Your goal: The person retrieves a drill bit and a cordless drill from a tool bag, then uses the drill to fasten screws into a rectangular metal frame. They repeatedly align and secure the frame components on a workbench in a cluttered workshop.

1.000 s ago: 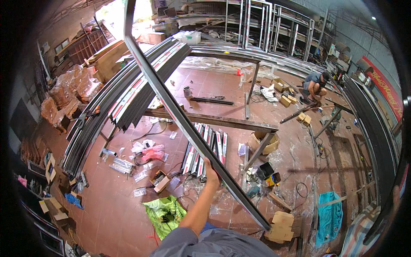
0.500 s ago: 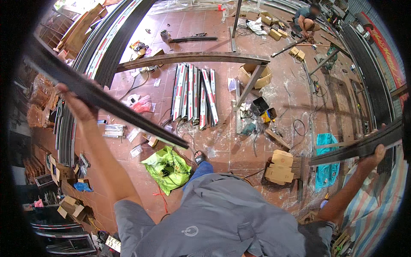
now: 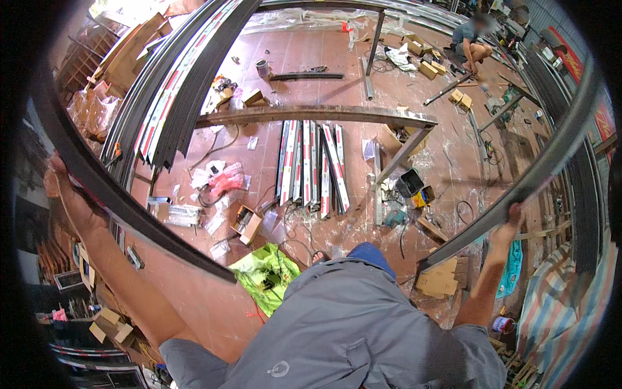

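Gripping a long dark metal profile (image 3: 129,214) with left hand (image 3: 59,174), fingers wrapped round it; right hand (image 3: 514,214) closed on a second dark profile (image 3: 505,201). Both are raised at the person's sides, above the red tile floor (image 3: 304,84). Wrapped profile bundle (image 3: 311,165) lies below, green bag (image 3: 265,272) near it.

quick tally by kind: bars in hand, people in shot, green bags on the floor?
Long dark metal bars in hand: 2, one in the left hand, one in the right hand
People: 2, the wearer and one crouching
Green plastic bags: 1
Total: 5
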Demonstrator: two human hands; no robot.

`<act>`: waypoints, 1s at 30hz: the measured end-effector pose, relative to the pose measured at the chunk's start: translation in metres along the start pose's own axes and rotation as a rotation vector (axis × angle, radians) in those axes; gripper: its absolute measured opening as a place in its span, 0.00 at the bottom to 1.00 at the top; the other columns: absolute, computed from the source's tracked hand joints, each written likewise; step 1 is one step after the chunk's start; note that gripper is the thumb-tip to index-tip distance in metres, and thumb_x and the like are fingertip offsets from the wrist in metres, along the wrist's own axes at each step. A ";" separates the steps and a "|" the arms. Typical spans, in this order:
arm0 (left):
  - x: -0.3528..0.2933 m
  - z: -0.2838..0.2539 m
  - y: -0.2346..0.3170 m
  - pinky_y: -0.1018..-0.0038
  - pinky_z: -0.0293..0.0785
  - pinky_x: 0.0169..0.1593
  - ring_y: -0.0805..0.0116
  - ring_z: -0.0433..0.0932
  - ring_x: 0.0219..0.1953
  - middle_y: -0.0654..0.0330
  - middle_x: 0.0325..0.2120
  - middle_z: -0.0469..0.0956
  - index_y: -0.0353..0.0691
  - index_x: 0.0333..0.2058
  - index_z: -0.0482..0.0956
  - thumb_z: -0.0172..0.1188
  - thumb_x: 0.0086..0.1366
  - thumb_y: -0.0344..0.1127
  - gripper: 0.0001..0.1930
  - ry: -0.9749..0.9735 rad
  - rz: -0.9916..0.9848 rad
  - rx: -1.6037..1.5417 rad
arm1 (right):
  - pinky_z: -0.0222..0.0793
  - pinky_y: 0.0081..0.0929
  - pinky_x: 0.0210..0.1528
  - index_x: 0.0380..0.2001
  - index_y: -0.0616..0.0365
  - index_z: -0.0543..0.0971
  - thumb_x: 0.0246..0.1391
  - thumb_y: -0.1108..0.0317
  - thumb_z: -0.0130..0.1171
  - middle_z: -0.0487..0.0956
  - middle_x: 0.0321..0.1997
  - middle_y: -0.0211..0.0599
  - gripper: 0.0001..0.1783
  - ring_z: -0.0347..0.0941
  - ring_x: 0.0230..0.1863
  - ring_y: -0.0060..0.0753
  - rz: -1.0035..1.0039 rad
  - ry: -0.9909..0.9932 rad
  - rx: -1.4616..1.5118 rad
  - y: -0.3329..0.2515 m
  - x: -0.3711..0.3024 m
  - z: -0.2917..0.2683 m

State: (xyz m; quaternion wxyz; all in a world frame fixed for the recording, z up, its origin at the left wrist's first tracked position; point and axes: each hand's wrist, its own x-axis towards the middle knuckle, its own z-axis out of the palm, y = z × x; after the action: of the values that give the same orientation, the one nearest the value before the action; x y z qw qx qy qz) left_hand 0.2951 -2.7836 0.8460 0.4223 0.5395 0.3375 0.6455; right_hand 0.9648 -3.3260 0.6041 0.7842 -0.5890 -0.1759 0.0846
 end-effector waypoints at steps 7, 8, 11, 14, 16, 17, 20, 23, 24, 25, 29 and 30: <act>0.056 0.005 -0.048 0.67 0.76 0.56 0.63 0.81 0.49 0.55 0.50 0.82 0.36 0.61 0.74 0.66 0.66 0.58 0.35 -0.075 -0.129 -0.148 | 0.65 0.31 0.58 0.57 0.64 0.73 0.56 0.38 0.67 0.76 0.51 0.33 0.42 0.71 0.50 0.29 -0.049 0.119 -0.365 0.047 -0.004 0.093; 0.067 0.008 -0.054 0.67 0.77 0.56 0.64 0.81 0.49 0.55 0.50 0.82 0.35 0.61 0.74 0.66 0.66 0.58 0.36 -0.111 -0.185 -0.152 | 0.64 0.31 0.57 0.57 0.65 0.74 0.56 0.38 0.67 0.76 0.50 0.32 0.42 0.70 0.50 0.29 -0.016 0.095 -0.348 0.054 0.002 0.104; 0.072 0.064 -0.068 0.72 0.80 0.45 0.68 0.83 0.41 0.57 0.43 0.84 0.34 0.56 0.78 0.64 0.66 0.62 0.35 -0.142 -0.200 -0.059 | 0.63 0.28 0.54 0.54 0.65 0.77 0.56 0.37 0.68 0.76 0.46 0.30 0.40 0.69 0.48 0.26 0.078 -0.004 -0.358 0.063 0.024 0.129; 0.121 0.092 -0.125 0.71 0.78 0.49 0.69 0.81 0.45 0.59 0.46 0.82 0.37 0.58 0.76 0.59 0.69 0.62 0.34 -0.129 -0.226 -0.102 | 0.64 0.26 0.52 0.52 0.65 0.79 0.56 0.38 0.68 0.76 0.43 0.28 0.38 0.69 0.46 0.24 0.152 -0.047 -0.283 0.097 0.062 0.140; 0.162 0.091 -0.180 0.69 0.71 0.62 0.70 0.76 0.58 0.61 0.60 0.76 0.40 0.67 0.69 0.55 0.73 0.60 0.35 -0.124 -0.232 -0.061 | 0.65 0.26 0.53 0.52 0.65 0.79 0.57 0.40 0.68 0.78 0.44 0.29 0.37 0.70 0.46 0.24 0.189 -0.104 -0.267 0.109 0.092 0.164; 0.163 0.131 -0.193 0.68 0.64 0.68 0.71 0.71 0.64 0.64 0.66 0.70 0.42 0.72 0.62 0.51 0.75 0.59 0.36 -0.109 -0.187 -0.059 | 0.65 0.26 0.53 0.52 0.66 0.79 0.57 0.41 0.68 0.78 0.45 0.30 0.37 0.71 0.46 0.24 0.204 -0.126 -0.265 0.115 0.109 0.177; 0.204 0.186 -0.236 0.70 0.69 0.64 0.71 0.76 0.59 0.63 0.61 0.76 0.39 0.68 0.67 0.50 0.74 0.65 0.38 -0.283 -0.427 0.013 | 0.66 0.26 0.54 0.52 0.67 0.79 0.60 0.44 0.67 0.80 0.47 0.33 0.33 0.72 0.48 0.25 0.281 -0.192 -0.210 0.151 0.180 0.191; 0.235 0.262 -0.274 0.71 0.79 0.52 0.71 0.83 0.45 0.62 0.44 0.85 0.39 0.60 0.77 0.50 0.71 0.70 0.38 -0.308 -0.599 0.101 | 0.68 0.26 0.51 0.50 0.68 0.80 0.62 0.48 0.66 0.81 0.44 0.33 0.30 0.74 0.45 0.24 0.373 -0.147 -0.233 0.185 0.237 0.206; 0.247 0.282 -0.289 0.70 0.78 0.52 0.69 0.83 0.46 0.58 0.46 0.85 0.39 0.60 0.77 0.51 0.70 0.70 0.39 -0.261 -0.555 0.177 | 0.69 0.26 0.50 0.50 0.68 0.80 0.62 0.49 0.66 0.81 0.44 0.33 0.29 0.74 0.44 0.24 0.394 -0.149 -0.229 0.193 0.257 0.212; 0.258 0.301 -0.298 0.69 0.79 0.52 0.67 0.83 0.46 0.57 0.47 0.85 0.39 0.60 0.77 0.51 0.70 0.70 0.39 -0.250 -0.593 0.199 | 0.70 0.26 0.49 0.49 0.68 0.80 0.63 0.51 0.65 0.82 0.43 0.33 0.27 0.75 0.43 0.24 0.414 -0.150 -0.224 0.199 0.279 0.220; 0.283 0.369 -0.358 0.65 0.79 0.52 0.63 0.84 0.45 0.54 0.47 0.85 0.37 0.58 0.79 0.54 0.68 0.70 0.39 -0.249 -0.542 0.241 | 0.72 0.25 0.42 0.48 0.68 0.81 0.64 0.54 0.64 0.82 0.39 0.33 0.24 0.77 0.37 0.22 0.540 -0.188 -0.254 0.212 0.344 0.248; 0.284 0.390 -0.365 0.65 0.79 0.51 0.63 0.84 0.43 0.53 0.45 0.85 0.36 0.54 0.81 0.55 0.66 0.72 0.40 -0.203 -0.586 0.319 | 0.72 0.24 0.40 0.47 0.68 0.81 0.65 0.54 0.64 0.83 0.38 0.33 0.23 0.77 0.36 0.22 0.528 -0.177 -0.270 0.218 0.356 0.248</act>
State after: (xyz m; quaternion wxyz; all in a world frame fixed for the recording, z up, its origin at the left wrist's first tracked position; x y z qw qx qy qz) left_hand 0.7270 -2.3818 0.7118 0.5316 0.5405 0.5308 0.3789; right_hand 1.2168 -2.9195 0.5196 0.6314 -0.7035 -0.0943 0.3123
